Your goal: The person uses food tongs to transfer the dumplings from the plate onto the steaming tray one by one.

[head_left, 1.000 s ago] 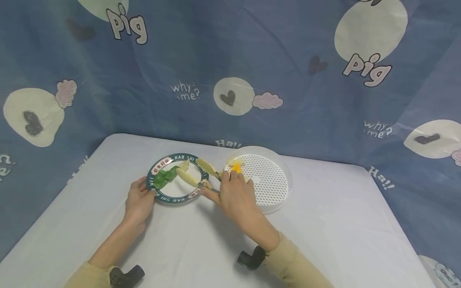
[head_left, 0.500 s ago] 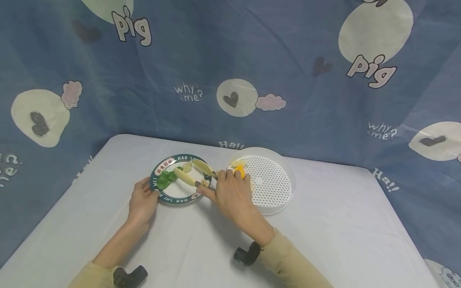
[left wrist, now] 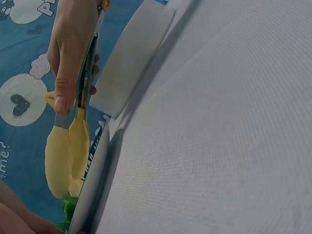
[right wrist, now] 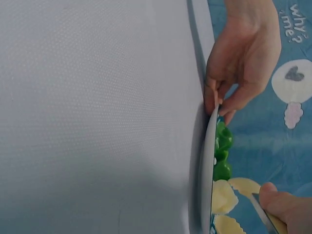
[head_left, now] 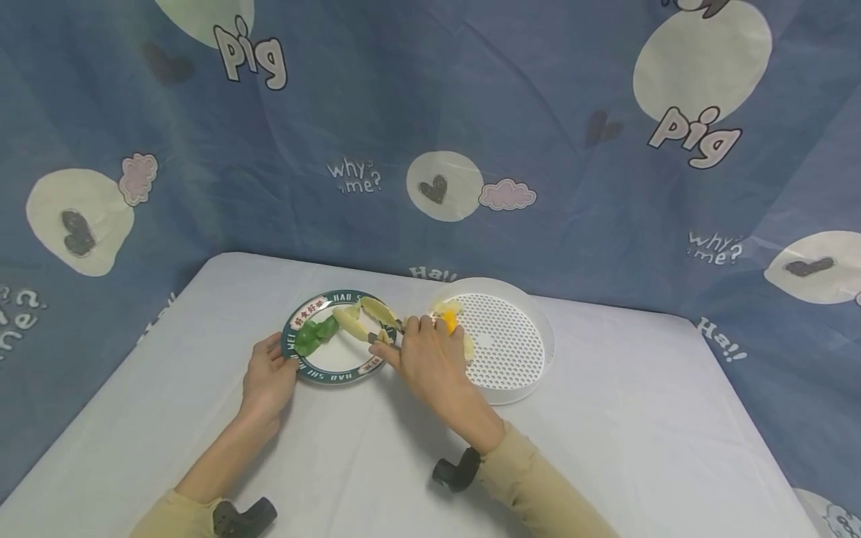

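My right hand (head_left: 433, 359) grips a pair of tongs (head_left: 351, 323) with metal handles and pale yellow tips, held over the plate. Between the tips is a pale yellow piece (head_left: 350, 312); I cannot tell if they pinch it. In the right wrist view this piece (right wrist: 224, 196) looks wrinkled, like a toy dumpling. The white plate (head_left: 336, 362) has a green lettered rim. My left hand (head_left: 269, 377) pinches its left edge, thumb at the rim and fingers reaching underneath. Glossy green pieces (head_left: 315, 336) lie on the plate's left side.
Right of the plate stands a round white perforated tray (head_left: 504, 336) with a raised wall. It holds an orange piece (head_left: 449, 321) and pale yellow pieces (head_left: 468, 348), partly covered by my right hand. A white cloth (head_left: 605, 418) covers the table; a patterned blue curtain (head_left: 572, 187) hangs behind.
The tongs' tips have drawn closer together and stand nearer the pale yellow piece on the plate. My left hand keeps its hold on the rim. The head view has shifted slightly.
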The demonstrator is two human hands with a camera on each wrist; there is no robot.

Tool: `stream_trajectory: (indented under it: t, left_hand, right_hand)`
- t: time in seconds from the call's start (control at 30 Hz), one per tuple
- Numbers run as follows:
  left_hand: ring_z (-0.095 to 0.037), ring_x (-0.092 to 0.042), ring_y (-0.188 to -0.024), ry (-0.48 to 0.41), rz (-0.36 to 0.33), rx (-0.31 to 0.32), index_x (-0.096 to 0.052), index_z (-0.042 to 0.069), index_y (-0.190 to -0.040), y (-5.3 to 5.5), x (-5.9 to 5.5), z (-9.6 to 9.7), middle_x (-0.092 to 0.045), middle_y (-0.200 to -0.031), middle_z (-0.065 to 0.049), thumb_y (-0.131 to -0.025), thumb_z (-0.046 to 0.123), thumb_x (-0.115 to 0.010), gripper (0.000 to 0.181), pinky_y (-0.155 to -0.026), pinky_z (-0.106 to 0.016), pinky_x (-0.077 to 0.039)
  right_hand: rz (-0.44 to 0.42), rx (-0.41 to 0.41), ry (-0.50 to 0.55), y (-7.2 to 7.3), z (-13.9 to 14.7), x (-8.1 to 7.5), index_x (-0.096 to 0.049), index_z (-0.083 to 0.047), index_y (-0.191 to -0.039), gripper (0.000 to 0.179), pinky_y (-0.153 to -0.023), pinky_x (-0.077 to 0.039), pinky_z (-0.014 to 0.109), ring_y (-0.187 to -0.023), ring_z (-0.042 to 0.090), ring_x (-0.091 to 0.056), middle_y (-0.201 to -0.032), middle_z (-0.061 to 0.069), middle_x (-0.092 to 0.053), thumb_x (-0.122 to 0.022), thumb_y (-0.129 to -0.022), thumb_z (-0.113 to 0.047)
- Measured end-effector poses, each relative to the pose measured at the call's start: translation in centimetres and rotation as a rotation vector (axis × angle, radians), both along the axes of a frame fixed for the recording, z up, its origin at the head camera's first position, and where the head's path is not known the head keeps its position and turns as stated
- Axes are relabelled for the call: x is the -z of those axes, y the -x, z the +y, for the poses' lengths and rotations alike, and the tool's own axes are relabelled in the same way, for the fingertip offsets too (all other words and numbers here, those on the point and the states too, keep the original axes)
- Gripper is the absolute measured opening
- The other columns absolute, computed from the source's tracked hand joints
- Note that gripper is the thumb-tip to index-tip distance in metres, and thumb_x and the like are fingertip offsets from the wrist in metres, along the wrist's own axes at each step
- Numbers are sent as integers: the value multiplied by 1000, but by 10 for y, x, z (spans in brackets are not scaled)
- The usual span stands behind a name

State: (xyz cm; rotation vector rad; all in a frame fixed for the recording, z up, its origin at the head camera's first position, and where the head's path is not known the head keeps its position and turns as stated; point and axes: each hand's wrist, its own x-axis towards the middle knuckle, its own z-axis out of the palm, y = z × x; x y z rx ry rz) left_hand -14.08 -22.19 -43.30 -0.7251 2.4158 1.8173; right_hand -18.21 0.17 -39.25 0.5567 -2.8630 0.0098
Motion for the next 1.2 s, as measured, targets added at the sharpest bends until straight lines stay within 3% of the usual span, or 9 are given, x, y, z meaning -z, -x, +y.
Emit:
stream_trajectory:
  t: [0.27, 0.43, 0.73, 1.2]
  left_hand:
    - [-48, -36, -160, 0, -7, 3, 2, -2, -171, 0, 0, 1, -21, -174, -35, -109, 3, -36, 74, -133, -51, -42]
    - [-47, -34, -161, -8, -10, 1, 2, -1, -172, 0, 0, 0, -20, -175, -34, -108, 3, -36, 74, -134, -51, -40]
    - [-48, -33, -162, -13, -5, 7, 3, -1, -171, -1, 0, 0, -19, -176, -33, -108, 3, -36, 74, -135, -52, -38]
    - [-47, -35, -161, -6, -8, -2, 1, 0, -172, 0, 1, 0, -21, -176, -32, -108, 3, -37, 74, -134, -52, -40]
  right_hand:
    - [-70, 12, 19, 3, -5, 2, -64, -7, -97, 68, -78, -57, 47, -84, 29, -66, -83, 6, -61, -49, -104, -73]
    - [-61, 16, 37, 4, -8, 4, -65, -6, -97, 66, -81, -58, 48, -88, 30, -70, -85, 7, -65, -51, -105, -70]
    - [-88, -3, 56, 3, -5, 3, -64, -8, -97, 59, -78, -56, 45, -79, 24, -65, -82, 6, -64, -51, -107, -64]
    - [-58, 15, 22, 5, -14, 7, -63, -8, -97, 63, -83, -59, 49, -86, 25, -66, -84, 6, -61, -52, -104, -70]
